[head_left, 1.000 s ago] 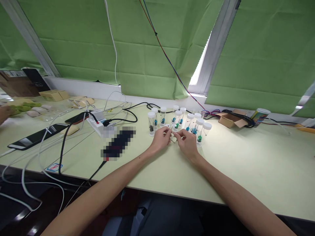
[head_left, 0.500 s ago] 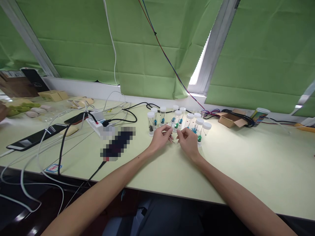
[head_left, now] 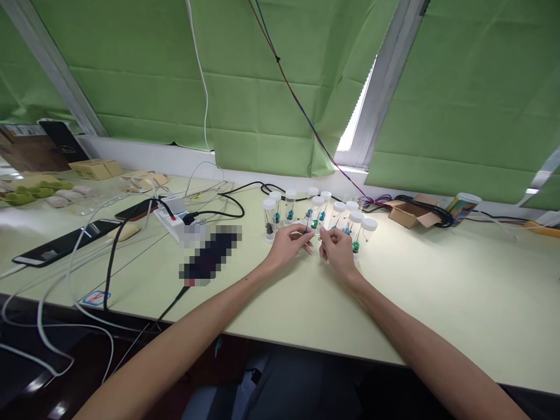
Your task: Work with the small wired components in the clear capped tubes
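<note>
My left hand (head_left: 289, 244) is closed in a pinch above the table, with a thin dark wire-like piece (head_left: 307, 225) at its fingertips. Close beside it, my right hand (head_left: 339, 249) has thumb and fingers pressed together; whatever is in them is too small or hidden to make out. Just behind both hands stand several clear tubes with white caps. One tube (head_left: 270, 220) at the left holds something dark, while a tube (head_left: 357, 236) by my right hand has a green piece with thin wires. Others contain blue pieces, and my fingers partly cover some.
Left of my arms lie a blurred-out dark object (head_left: 210, 255), a white power strip (head_left: 175, 226) with cables and a dark phone (head_left: 65, 242). At the back right are an open cardboard box (head_left: 406, 213), coiled black cable and a colourful canister (head_left: 461, 209).
My hands stay near the tubes with small finger movements; the right has shifted slightly right and its fingers have curled in. A person's hand at the far left edge has left the view.
</note>
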Demonstrator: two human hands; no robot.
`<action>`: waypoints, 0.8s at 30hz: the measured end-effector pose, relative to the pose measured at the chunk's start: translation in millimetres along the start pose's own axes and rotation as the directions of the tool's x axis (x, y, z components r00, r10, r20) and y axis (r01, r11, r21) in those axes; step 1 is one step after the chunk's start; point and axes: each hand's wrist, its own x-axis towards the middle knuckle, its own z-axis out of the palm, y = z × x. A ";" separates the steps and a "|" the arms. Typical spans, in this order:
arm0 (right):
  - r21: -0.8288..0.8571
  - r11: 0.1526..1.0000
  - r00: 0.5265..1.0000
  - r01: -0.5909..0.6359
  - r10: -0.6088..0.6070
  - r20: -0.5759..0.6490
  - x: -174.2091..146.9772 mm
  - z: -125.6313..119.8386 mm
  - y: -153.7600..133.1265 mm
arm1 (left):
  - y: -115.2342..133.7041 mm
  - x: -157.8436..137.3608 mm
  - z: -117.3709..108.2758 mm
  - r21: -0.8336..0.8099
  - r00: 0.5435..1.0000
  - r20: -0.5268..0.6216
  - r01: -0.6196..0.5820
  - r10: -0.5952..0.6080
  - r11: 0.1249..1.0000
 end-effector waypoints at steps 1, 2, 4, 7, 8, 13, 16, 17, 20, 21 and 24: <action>0.012 1.000 1.000 -0.017 0.017 0.003 0.2 -0.1 0.3 | 0.3 -0.1 0.0 0.013 1.000 -0.003 -0.002 0.002 1.000; 0.027 0.999 0.999 -0.033 0.033 0.007 0.4 -0.1 0.7 | 0.5 0.0 0.2 0.027 1.000 -0.004 -0.007 0.007 1.000; 0.072 0.995 0.998 -0.062 0.062 0.014 1.0 0.0 1.7 | 0.3 0.2 0.8 0.046 1.000 -0.008 -0.028 0.028 0.999; 0.147 0.983 0.994 -0.108 0.105 0.029 2.8 0.1 3.8 | -1.3 0.6 2.1 0.047 0.997 -0.016 -0.073 0.074 0.996; 0.168 0.978 0.992 -0.125 0.121 0.035 3.4 0.2 4.1 | -2.2 0.7 2.5 0.046 0.996 -0.017 -0.087 0.088 0.995; 0.264 0.947 0.983 -0.185 0.175 0.061 3.9 0.7 1.7 | -7.0 0.7 3.4 0.085 0.990 -0.012 -0.139 0.140 0.987; 0.282 0.942 0.983 -0.183 0.168 0.075 2.6 1.0 -0.6 | -8.1 0.7 3.5 0.097 0.988 -0.013 -0.153 0.155 0.983; 0.281 0.943 0.984 -0.175 0.160 0.077 2.1 1.1 -1.0 | -7.7 0.8 3.6 0.094 0.988 -0.017 -0.152 0.154 0.984; 0.277 0.950 0.988 -0.146 0.129 0.080 0.8 1.6 -1.1 | -4.4 1.0 3.8 0.076 0.991 -0.029 -0.127 0.129 0.989; 0.277 0.951 0.990 -0.135 0.118 0.077 0.4 1.9 -1.1 | -2.8 1.0 3.9 0.067 0.993 -0.032 -0.109 0.111 0.992; 0.277 0.957 0.996 -0.090 0.079 0.048 -0.1 3.1 -1.9 | 2.0 1.3 3.7 0.030 0.998 -0.044 -0.043 0.044 0.999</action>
